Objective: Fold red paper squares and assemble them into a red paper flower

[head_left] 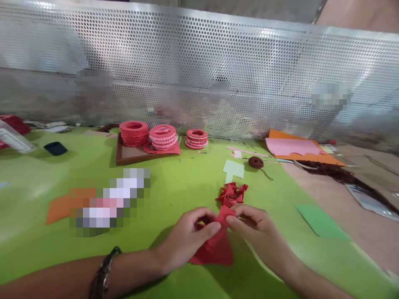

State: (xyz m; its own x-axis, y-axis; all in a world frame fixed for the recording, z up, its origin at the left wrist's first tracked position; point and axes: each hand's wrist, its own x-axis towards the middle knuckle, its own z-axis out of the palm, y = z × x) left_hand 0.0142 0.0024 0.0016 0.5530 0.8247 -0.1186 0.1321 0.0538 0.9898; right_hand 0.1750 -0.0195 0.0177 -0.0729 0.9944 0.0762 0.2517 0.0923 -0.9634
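Between my hands is a piece of red paper (225, 215), pinched near its top edge. My left hand (190, 232) grips its left side between thumb and fingers. On the opposite side, my right hand (255, 226) pinches the upper right corner. More red paper (215, 255) shows below, between my wrists; whether it is the same sheet I cannot tell. Just beyond my fingertips lies a small heap of folded red paper pieces (232, 193) on the green tabletop (174, 182).
Stacks of red and pink paper rings (134, 135) stand at the back, some on a brown tray (123, 155). A brown cord coil (256, 162) lies right of centre. Green paper (322, 222) lies at right, orange paper (57, 207) at left. A perforated metal screen (187, 62) closes the back.
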